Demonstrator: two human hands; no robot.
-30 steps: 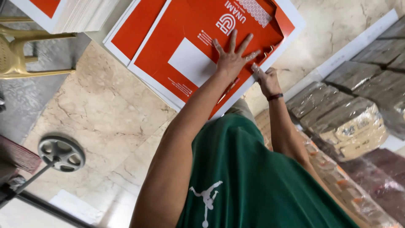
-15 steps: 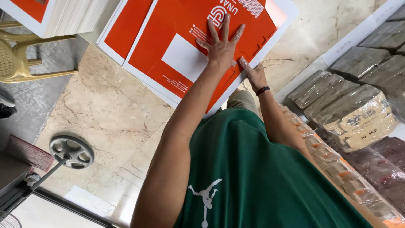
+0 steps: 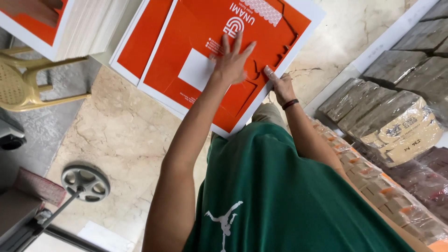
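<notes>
A large orange printed die-cut cardboard sheet (image 3: 205,88) with a white border lies on top of a stack of the same sheets. My left hand (image 3: 233,63) presses flat on it, fingers spread, next to a white rectangle in the print. My right hand (image 3: 278,85), with a dark band on the wrist, pinches the sheet's right edge beside the cut-out notches. A second orange sheet (image 3: 142,44) shows from under the top one on the left. My green shirt fills the bottom of the view.
A tall pile of white-edged sheets (image 3: 79,28) stands at the top left, above a yellow plastic chair (image 3: 23,88). Wrapped brown bundles (image 3: 396,121) lie along the right. A metal handwheel (image 3: 86,182) on a machine sits at the lower left on the marble floor (image 3: 126,130).
Both hands have stayed on the top orange sheet. The view has drifted, so the sheet and hands sit slightly lower and more to the left than before.
</notes>
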